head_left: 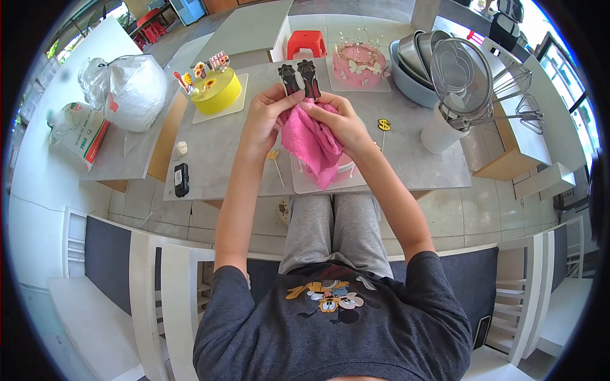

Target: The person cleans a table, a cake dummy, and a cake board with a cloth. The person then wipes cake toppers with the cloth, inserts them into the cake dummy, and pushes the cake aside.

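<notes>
My left hand [265, 117] pinches the lower end of a pair of black, high-heel-shaped cake toppers [309, 81]. A pink cloth [310, 136] is bunched in my right hand [343, 122], whose fingers press up against the toppers. The cloth hangs down in front of a cake [346, 171] on a white board [305, 185], hiding most of it. On the table left of that cake lies a gold heart pick [273, 156]. A dollar-sign pick [384, 125] lies to the right of my right hand.
Farther back stand a yellow cake [220, 96] and a pink cake with butterflies [356, 68]. Metal bowls [410, 54] and a white container [440, 132] of whisks are at the right. A black device [182, 180] sits near the table's left edge. Plastic bags [136, 92] lie farther left.
</notes>
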Demonstrator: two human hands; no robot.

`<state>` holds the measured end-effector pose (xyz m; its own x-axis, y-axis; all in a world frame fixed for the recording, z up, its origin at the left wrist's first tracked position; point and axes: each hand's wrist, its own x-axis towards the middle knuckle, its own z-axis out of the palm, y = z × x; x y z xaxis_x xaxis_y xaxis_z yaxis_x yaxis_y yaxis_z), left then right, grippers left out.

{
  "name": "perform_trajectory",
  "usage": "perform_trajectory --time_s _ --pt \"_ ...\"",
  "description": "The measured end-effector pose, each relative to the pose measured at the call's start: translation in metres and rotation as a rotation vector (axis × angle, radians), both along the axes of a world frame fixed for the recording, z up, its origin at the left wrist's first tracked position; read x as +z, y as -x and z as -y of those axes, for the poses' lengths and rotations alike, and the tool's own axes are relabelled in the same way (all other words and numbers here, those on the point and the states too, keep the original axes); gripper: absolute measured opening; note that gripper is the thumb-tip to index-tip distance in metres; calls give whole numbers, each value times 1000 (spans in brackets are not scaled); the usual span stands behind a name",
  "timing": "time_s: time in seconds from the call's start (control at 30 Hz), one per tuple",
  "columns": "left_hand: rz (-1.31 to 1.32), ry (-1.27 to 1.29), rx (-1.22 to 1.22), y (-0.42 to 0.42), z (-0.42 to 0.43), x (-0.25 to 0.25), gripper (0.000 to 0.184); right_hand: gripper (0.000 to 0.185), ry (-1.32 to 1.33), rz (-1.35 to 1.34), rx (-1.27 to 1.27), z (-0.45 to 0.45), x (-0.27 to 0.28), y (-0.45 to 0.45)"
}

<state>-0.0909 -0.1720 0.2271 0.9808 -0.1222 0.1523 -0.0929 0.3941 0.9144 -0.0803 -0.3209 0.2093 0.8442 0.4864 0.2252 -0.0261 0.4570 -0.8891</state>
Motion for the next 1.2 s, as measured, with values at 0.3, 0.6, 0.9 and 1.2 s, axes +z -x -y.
perform_trajectory --time_s 0.3,0.6,0.9,1.2 --pt "127 194 75 -10 6 -19 15 17 35 20 4 11 -16 12" --pt "172 550 154 -23 -13 -17 16 22 -8 -284 137 44 -34 46" --pt "839 -807 929 13 5 -14 20 31 -409 -630 -118 40 -24 34" --pt "1052 -1200 656 32 35 -6 38 24 -267 -206 -180 28 -9 11"
